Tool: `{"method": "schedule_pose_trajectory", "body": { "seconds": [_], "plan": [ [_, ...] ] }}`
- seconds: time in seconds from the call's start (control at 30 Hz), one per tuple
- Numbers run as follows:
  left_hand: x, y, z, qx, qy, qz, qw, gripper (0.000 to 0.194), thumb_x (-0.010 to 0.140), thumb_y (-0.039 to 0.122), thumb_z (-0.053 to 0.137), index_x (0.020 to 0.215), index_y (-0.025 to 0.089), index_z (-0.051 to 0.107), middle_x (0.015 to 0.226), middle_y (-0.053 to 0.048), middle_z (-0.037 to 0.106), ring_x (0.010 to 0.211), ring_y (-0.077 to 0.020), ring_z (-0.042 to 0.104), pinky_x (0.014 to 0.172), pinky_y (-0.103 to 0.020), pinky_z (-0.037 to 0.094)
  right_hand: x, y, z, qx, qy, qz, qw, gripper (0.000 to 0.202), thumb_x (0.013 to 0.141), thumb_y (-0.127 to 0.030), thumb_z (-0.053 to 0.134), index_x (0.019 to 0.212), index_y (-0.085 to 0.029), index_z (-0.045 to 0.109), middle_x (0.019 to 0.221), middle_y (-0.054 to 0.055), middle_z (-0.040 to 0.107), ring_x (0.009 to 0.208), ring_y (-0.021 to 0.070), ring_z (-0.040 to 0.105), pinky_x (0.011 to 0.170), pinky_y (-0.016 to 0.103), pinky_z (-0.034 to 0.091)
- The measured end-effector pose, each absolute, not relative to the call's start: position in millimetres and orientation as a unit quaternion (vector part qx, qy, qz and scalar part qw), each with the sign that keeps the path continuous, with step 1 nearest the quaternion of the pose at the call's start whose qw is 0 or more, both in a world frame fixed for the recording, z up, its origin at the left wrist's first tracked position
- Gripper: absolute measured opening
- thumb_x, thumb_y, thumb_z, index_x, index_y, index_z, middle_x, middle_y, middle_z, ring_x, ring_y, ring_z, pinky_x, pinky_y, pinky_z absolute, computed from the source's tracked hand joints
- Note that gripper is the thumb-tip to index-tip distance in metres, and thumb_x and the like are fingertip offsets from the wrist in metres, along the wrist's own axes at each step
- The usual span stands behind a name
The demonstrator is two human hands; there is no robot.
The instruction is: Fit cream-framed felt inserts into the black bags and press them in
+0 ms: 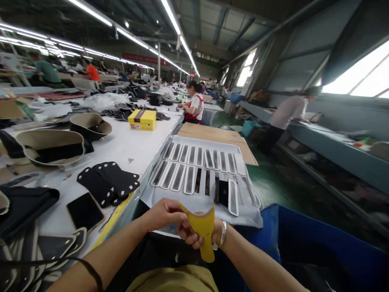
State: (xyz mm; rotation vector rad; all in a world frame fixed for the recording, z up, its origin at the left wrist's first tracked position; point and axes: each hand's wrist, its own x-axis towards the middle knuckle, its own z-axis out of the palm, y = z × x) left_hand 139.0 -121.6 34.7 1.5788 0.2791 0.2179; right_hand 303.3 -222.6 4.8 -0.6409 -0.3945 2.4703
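Between my hands is a yellow cut piece [204, 228] with a scooped upper edge and a narrow rounded lower end. My left hand [166, 211] pinches its upper left corner. My right hand [192, 235], with a silver bracelet at the wrist, has its fingers curled round the piece, which partly covers that hand. Just beyond lies a cloth-covered board [194, 205] bearing rows of dark strips with white rims [190, 178]. One rimmed strip [233, 197] lies apart, nearest my right hand, beside a black patch [223, 192].
The white table [133, 142] on my left carries black panels [107, 182], a phone [85, 211], a yellow box [142, 120] and beige-lined black parts [51, 148]. A blue bin [322, 239] stands at right. Co-workers [194, 103] [285, 113] are further off.
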Motion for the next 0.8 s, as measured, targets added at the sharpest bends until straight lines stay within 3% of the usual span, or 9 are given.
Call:
{"method": "schedule_pose_trajectory", "body": {
  "seconds": [0.13, 0.27, 0.33, 0.43, 0.53, 0.63, 0.8],
  "plan": [
    [164.9, -153.5, 22.0, 0.671, 0.177, 0.129, 0.708, 0.031, 0.073, 0.043, 0.064, 0.069, 0.012, 0.067, 0.049, 0.0, 0.054, 0.043, -0.008, 0.043, 0.043, -0.02, 0.032, 310.4, -254.4, -8.7, -0.247, -0.123, 0.912, 0.302, 0.015, 0.078, -0.023, 0.056, 0.084, -0.01, 0.056, 0.069, 0.004, 0.058, 0.045, 0.0048, 0.039, 0.037, 0.014, 0.018],
    [179.5, -182.7, 6.7, 0.64, 0.267, 0.187, 0.695, 0.036, 0.072, 0.047, 0.063, 0.062, 0.013, 0.061, 0.05, 0.002, 0.053, 0.039, -0.0064, 0.04, 0.038, -0.019, 0.03, 324.0, -296.2, -12.3, -0.413, -0.099, 0.763, 0.488, 0.036, 0.084, -0.045, 0.044, 0.086, -0.011, 0.056, 0.067, 0.005, 0.059, 0.051, 0.0124, 0.055, 0.046, 0.022, 0.042],
    [185.3, -199.7, -1.8, 0.634, 0.315, 0.22, 0.671, 0.038, 0.072, 0.049, 0.061, 0.06, 0.013, 0.059, 0.051, 0.002, 0.054, 0.037, -0.0065, 0.042, 0.037, -0.019, 0.032, 328.4, -319.1, -10.4, -0.495, -0.131, 0.662, 0.548, 0.047, 0.085, -0.055, 0.035, 0.087, -0.013, 0.055, 0.068, 0.005, 0.059, 0.056, 0.0155, 0.059, 0.053, 0.028, 0.048],
    [194.3, -225.9, -15.8, 0.657, 0.332, 0.202, 0.646, 0.038, 0.075, 0.049, 0.057, 0.064, 0.013, 0.06, 0.052, 0.002, 0.055, 0.037, -0.007, 0.045, 0.038, -0.019, 0.034, 329.3, -348.6, -13.3, -0.615, -0.204, 0.511, 0.566, 0.046, 0.082, -0.06, 0.041, 0.083, -0.016, 0.053, 0.067, 0.001, 0.055, 0.054, 0.0134, 0.056, 0.051, 0.026, 0.048],
    [200.9, -239.9, -24.3, 0.707, 0.278, 0.118, 0.639, 0.036, 0.077, 0.047, 0.054, 0.068, 0.013, 0.063, 0.053, 0.001, 0.056, 0.038, -0.0079, 0.046, 0.038, -0.019, 0.034, 331.0, -367.5, -25.0, -0.732, -0.231, 0.392, 0.508, 0.042, 0.079, -0.059, 0.048, 0.073, -0.017, 0.048, 0.059, -0.004, 0.047, 0.043, 0.01, 0.049, 0.037, 0.021, 0.041],
    [201.8, -229.0, -23.2, 0.774, 0.222, 0.105, 0.584, 0.027, 0.078, 0.039, 0.056, 0.07, 0.015, 0.067, 0.062, -0.001, 0.062, 0.054, -0.0117, 0.055, 0.051, -0.02, 0.042, 341.2, -377.1, -31.2, -0.78, -0.23, 0.361, 0.456, 0.043, 0.083, -0.058, 0.038, 0.071, -0.017, 0.046, 0.054, -0.005, 0.044, 0.038, 0.0093, 0.047, 0.033, 0.02, 0.039],
    [209.2, -179.0, -18.7, 0.823, 0.224, 0.185, 0.488, 0.027, 0.081, 0.039, 0.052, 0.088, 0.018, 0.067, 0.086, -0.004, 0.067, 0.081, -0.0176, 0.06, 0.077, -0.026, 0.044, 362.9, -380.3, -13.7, -0.667, -0.177, 0.484, 0.538, 0.035, 0.082, -0.048, 0.051, 0.101, -0.019, 0.044, 0.08, 0.0, 0.057, 0.059, 0.016, 0.064, 0.05, 0.027, 0.051]
  ]
}}
